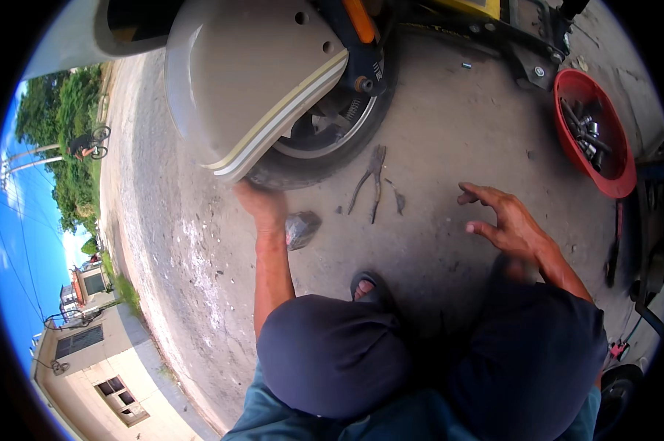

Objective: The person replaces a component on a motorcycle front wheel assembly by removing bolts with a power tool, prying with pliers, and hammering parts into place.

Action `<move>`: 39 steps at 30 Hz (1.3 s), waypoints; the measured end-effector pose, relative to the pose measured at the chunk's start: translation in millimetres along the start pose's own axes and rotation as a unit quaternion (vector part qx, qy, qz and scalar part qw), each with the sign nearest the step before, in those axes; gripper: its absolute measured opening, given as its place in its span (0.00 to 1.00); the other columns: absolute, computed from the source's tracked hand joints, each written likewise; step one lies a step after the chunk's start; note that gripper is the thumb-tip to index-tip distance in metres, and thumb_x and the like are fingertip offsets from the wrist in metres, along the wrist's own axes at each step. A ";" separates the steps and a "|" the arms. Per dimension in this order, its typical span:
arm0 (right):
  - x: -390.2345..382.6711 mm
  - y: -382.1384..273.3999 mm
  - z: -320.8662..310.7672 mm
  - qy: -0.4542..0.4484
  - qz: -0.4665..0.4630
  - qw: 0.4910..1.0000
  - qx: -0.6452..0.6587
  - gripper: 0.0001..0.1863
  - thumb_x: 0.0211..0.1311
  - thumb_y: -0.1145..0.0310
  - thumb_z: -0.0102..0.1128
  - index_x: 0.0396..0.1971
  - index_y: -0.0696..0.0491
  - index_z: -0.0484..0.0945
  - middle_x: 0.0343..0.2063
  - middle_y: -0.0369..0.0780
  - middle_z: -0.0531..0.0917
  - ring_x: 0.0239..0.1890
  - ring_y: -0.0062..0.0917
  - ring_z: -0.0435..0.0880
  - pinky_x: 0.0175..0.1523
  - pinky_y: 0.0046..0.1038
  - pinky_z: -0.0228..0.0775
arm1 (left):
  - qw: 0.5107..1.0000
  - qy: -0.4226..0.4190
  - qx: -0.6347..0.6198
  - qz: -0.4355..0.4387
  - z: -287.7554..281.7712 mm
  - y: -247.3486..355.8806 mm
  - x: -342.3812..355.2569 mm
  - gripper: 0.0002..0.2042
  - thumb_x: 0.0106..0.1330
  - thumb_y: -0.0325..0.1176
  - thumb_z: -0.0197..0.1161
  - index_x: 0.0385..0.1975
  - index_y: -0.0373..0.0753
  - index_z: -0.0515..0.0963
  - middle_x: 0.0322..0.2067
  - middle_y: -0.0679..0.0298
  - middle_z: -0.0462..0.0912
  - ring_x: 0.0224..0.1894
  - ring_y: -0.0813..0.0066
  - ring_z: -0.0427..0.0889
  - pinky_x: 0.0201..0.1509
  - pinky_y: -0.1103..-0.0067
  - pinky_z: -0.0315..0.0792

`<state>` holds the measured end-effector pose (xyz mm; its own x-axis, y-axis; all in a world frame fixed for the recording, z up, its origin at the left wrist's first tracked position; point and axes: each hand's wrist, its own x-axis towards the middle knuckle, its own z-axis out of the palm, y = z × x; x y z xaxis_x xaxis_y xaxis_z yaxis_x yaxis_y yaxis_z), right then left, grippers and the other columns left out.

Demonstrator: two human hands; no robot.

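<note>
Your left hand (261, 204) is up at the lower tip of the beige fender (233, 88), right beside the black tyre (302, 173). Fingers run out of sight behind the fender edge and the tyre; cannot tell whether you grip either one or only touch it. Your right hand (502, 218) is released: fingers spread, thumb apart, held in the air over the ground (450, 147), in front of your right knee.

Fender covers much of the wheel at top centre, pale striped band along its edge. Orange reflector (358, 19) above, on the dark fork.

On the ground between your hands: pliers (376, 176) lying with handles parted toward you, jaws pointing away. Just right of them, a small dark metal piece (399, 200). Near your left wrist, a grey lump (301, 229), material unclear.

To the far right, a red container (617, 184) shaped like an upturned hard hat, sockets (588, 132) and other metal parts heaped inside. Small shiny cylinder (466, 65) on the ground near the top.

You squat in dark trousers (332, 356), one sandal (369, 285) showing. Off left, beyond the road, someone by a bicycle (101, 135).
</note>
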<state>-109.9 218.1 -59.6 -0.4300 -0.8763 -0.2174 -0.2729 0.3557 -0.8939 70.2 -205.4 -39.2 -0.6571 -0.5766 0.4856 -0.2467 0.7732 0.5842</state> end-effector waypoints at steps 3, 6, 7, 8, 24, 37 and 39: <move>0.3 0.6 1.8 -0.001 0.008 1.000 0.001 0.38 0.59 0.67 0.72 0.69 0.56 0.68 0.58 0.46 0.82 0.64 0.44 0.77 0.70 0.41 0.67 | 0.999 -0.004 -0.048 -0.017 1.8 7.5 1.6 0.37 0.72 0.71 0.43 0.63 0.44 0.66 0.51 0.64 0.75 0.51 0.71 0.78 0.38 0.72 0.79; 0.9 -0.7 3.0 -0.002 0.011 1.000 0.001 0.37 0.59 0.67 0.71 0.69 0.56 0.68 0.58 0.46 0.82 0.64 0.44 0.77 0.70 0.42 0.67 | 0.986 0.015 -0.145 -0.080 5.0 19.6 1.8 0.39 0.71 0.74 0.44 0.63 0.44 0.67 0.52 0.65 0.75 0.52 0.71 0.78 0.40 0.72 0.79; 1.3 -1.2 3.5 -0.002 0.008 1.000 0.001 0.37 0.59 0.67 0.71 0.69 0.57 0.68 0.58 0.46 0.82 0.64 0.44 0.77 0.69 0.42 0.67 | 0.980 0.020 -0.173 -0.100 5.1 23.0 1.8 0.39 0.70 0.74 0.45 0.64 0.44 0.67 0.52 0.65 0.75 0.53 0.71 0.78 0.42 0.72 0.79; 1.5 -2.2 3.0 -0.001 0.005 1.000 0.001 0.37 0.60 0.67 0.71 0.69 0.57 0.68 0.58 0.46 0.82 0.64 0.44 0.77 0.69 0.42 0.67 | 0.977 0.019 -0.185 -0.104 4.4 27.2 2.9 0.39 0.70 0.74 0.45 0.64 0.44 0.67 0.54 0.65 0.74 0.54 0.71 0.77 0.45 0.72 0.79; -0.6 -7.8 -3.3 0.000 0.020 1.000 0.009 0.36 0.63 0.65 0.69 0.69 0.58 0.68 0.58 0.46 0.82 0.64 0.44 0.77 0.68 0.41 0.68 | 0.852 0.021 -0.497 -0.162 3.3 39.1 -4.1 0.39 0.64 0.62 0.66 0.67 0.39 0.69 0.65 0.59 0.73 0.67 0.61 0.72 0.73 0.62 0.64; -12.6 13.0 -4.4 0.010 0.030 0.999 0.021 0.36 0.62 0.65 0.69 0.69 0.57 0.68 0.58 0.46 0.83 0.63 0.43 0.78 0.68 0.42 0.69 | 0.862 -0.045 -0.476 -0.167 -1.0 34.5 -22.5 0.42 0.71 0.65 0.57 0.75 0.42 0.59 0.73 0.59 0.63 0.74 0.61 0.62 0.78 0.60 0.56; -12.7 11.4 -3.3 0.011 0.033 0.999 0.032 0.36 0.62 0.65 0.69 0.69 0.57 0.68 0.58 0.46 0.82 0.63 0.43 0.78 0.68 0.41 0.69 | 0.870 -0.063 -0.468 -0.138 -4.8 28.7 -23.0 0.41 0.71 0.65 0.56 0.75 0.42 0.60 0.72 0.60 0.64 0.72 0.62 0.65 0.73 0.62 0.63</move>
<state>-110.4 234.3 -65.8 -0.4649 -0.8438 -0.2680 -0.1884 0.3901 -0.9013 81.7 -171.2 -30.5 -0.7526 -0.6269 0.2012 0.2419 0.0208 0.9701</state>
